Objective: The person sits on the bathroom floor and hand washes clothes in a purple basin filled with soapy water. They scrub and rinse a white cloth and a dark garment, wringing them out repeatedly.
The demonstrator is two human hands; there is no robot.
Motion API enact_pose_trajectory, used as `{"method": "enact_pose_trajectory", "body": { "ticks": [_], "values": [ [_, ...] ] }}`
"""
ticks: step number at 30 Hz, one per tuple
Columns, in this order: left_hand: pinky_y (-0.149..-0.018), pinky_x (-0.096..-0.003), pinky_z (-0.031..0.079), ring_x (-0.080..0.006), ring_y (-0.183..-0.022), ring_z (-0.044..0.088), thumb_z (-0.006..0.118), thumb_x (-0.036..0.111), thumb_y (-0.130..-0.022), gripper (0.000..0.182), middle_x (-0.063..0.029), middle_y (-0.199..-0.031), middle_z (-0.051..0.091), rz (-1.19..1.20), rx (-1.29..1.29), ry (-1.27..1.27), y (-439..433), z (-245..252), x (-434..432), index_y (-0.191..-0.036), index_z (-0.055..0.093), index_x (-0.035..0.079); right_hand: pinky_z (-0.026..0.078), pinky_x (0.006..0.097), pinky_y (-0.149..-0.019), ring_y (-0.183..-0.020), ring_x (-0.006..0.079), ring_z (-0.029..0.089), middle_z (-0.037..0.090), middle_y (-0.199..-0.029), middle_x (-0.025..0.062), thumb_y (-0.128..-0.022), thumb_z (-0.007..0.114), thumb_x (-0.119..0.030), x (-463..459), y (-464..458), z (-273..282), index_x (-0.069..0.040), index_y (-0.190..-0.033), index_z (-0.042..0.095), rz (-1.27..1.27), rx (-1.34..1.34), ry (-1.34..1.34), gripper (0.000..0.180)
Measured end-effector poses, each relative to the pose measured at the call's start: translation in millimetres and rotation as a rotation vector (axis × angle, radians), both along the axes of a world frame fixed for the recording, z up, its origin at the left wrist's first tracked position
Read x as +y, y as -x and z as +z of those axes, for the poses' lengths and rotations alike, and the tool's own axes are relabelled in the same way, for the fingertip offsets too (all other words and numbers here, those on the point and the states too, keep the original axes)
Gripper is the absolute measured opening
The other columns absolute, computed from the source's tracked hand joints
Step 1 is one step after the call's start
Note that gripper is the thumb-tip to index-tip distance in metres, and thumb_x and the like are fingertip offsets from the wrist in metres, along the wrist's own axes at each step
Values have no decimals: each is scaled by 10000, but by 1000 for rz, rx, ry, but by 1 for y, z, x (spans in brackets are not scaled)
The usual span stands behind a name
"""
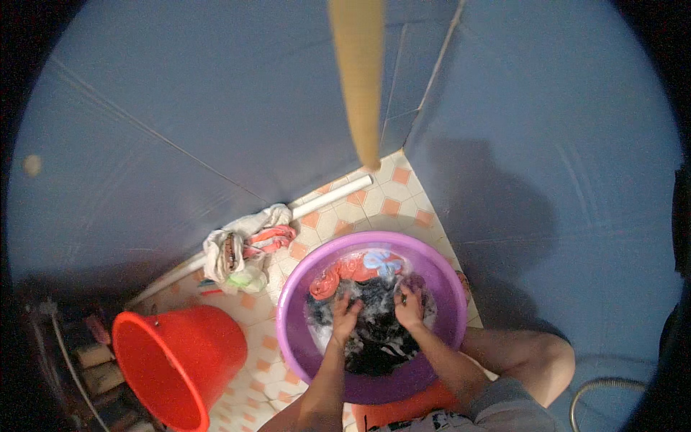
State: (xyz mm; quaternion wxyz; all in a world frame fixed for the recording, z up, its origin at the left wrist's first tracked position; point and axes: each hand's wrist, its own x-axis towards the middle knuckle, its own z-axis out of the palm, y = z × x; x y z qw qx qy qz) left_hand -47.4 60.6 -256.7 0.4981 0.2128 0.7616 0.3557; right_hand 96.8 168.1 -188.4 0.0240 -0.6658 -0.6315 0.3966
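Note:
A purple plastic basin [453, 351] stands on the floor in front of me, holding wet laundry in sudsy water. Dark cloth [378, 329] fills most of it. Coral-red cloth [325, 284] and a light-blue piece of fabric [384, 263] lie toward its far side. Over the left part of the dark cloth is my left hand [345, 318], blurred, with its fingers apart. My right hand [408, 309] touches the dark cloth on the right, its fingers curled; whether they pinch the fabric is unclear.
A red bucket [216, 340] is tipped on its side at left. White and pink cloths [245, 245] lie over a white pipe [334, 195] along the blue wall [189, 108]. A yellowish pole [359, 81] hangs in from above. A flexible hose [604, 383] shows at lower right.

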Motion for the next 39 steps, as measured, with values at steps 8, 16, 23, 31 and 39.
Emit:
{"method": "enact_pose_trajectory", "body": {
  "ticks": [8,16,23,31,39],
  "values": [
    [-863,-358,453,-210,-969,570,444,413,-898,453,-65,-1088,591,747,-1058,-451,-13,169,-31,-1210,496,89,476,385,-607,-695,295,576,526,-900,100,-749,616,-160,-118,32,205,-128,-809,624,684,732,-273,69],
    [-897,-410,432,-241,-1000,547,426,410,-886,401,-58,-1090,572,560,-919,-581,-10,274,-28,-1131,529,109,443,434,-784,-915,342,547,513,-1052,146,-764,595,-289,-50,87,226,-70,-940,574,-59,698,-392,282],
    [-909,-375,410,-218,-1026,504,439,336,-855,348,-61,-1078,535,234,-844,-798,4,282,-60,-1091,518,93,450,462,-742,-901,349,539,523,-842,114,-727,625,-255,-120,51,259,-96,-888,567,367,890,-1021,233],
    [-946,-443,386,-247,-1084,514,437,289,-918,358,-104,-1167,548,316,-707,-535,31,336,-43,-1172,487,43,438,378,-815,-901,262,557,564,-995,193,-830,576,-437,-16,4,219,-2,-1007,564,133,550,-223,470],
    [-954,-677,207,-451,-1185,366,391,327,-934,479,-253,-1292,387,548,-632,11,67,299,-71,-1297,333,19,457,410,-771,-856,356,576,593,-793,189,-763,636,-425,-9,-29,234,-29,-924,620,1131,130,-206,428]
  ]
}}
